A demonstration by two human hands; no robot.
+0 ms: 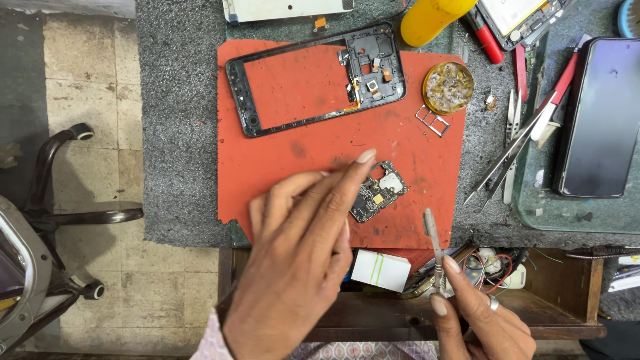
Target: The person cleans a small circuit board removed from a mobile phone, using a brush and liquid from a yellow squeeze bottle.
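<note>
While left hand (300, 253) hovers unclenched, grasping nothing, over circuit board (379, 192) on red mat (280, 160), right hand (487, 313) pinches screwdriver (435, 247) at 5 o'clock. Phone frame (313, 79), 12 o'clock, already stripped; reassembly left.

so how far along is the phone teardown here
Done: the black phone frame lies stripped on the red mat, with the circuit board out beside it. In hand: the left hand reaches to the board; the right hand holds a slim metal tool. Left: nothing looks reassembled.
</note>
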